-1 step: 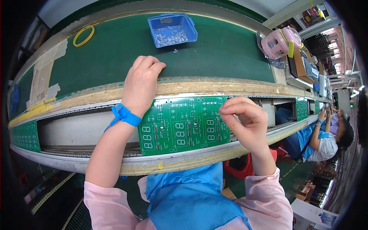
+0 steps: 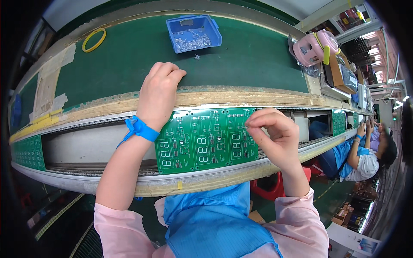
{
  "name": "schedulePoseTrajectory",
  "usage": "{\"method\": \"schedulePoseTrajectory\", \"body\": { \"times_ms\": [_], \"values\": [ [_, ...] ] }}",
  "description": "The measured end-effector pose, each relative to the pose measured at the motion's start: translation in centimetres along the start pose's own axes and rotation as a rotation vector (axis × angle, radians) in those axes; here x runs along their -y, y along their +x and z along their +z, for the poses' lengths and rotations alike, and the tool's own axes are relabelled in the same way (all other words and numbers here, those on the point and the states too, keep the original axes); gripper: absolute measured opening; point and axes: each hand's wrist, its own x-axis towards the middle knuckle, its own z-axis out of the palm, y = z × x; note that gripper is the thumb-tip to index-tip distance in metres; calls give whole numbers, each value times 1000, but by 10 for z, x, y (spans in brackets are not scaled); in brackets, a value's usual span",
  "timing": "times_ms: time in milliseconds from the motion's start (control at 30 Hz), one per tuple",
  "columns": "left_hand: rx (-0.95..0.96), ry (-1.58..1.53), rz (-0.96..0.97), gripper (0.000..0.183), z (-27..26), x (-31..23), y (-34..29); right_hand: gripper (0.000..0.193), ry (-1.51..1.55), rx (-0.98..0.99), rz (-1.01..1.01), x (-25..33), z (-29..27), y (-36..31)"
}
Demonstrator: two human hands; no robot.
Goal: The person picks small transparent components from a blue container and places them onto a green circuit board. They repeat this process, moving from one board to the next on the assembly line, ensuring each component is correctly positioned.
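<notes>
Circuit board (image 2: 206,142) is sitting on the conveyor rails (image 2: 77,175), just nearer than the wooden ledge (image 2: 223,96). Right hand (image 2: 277,133) is hovering over its right end, thumb and finger narrowing to a pinch; can't tell whether they're gripping anything tiny. Left hand (image 2: 158,92) is reaching past the board's left end, fingers curling loosely at the far side, contents hidden. IMO you're doing fine work here if you're pinching lightly, keeping both wrists off the board and watching the spot under your fingertips. As for containers, the blue bin (image 2: 216,34) on the far side is holding loose clear bits (image 2: 191,41), with a few lying just outside. Far right, an open cardboard box (image 2: 333,69) is holding stuff I can't make out.
</notes>
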Motion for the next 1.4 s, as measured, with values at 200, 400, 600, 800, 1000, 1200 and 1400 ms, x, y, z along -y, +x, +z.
{"method": "schedulePoseTrajectory", "body": {
  "times_ms": [200,400,600,800,1000,1200,1400],
  "values": [
    [10,-10,-18,20,0,-2,0,17,-67,-3,90,-27,-5,-6],
    [-1,-19,-16,20,1,0,-1,23,-132,10,139,-38,-4,-4],
    [2,-15,-17,19,2,-1,-1,25,-320,39,35,-47,0,0],
    [-3,-15,-18,20,2,-1,-1,24,-402,6,7,-49,11,2],
    [3,-7,-19,20,1,-1,-1,24,-451,14,-47,-49,11,3],
    [15,-7,-27,21,1,-1,-1,23,-572,46,-116,-39,15,5],
    [0,15,-24,26,2,-1,-1,27,-895,200,-202,-16,22,14]
  ]
}}
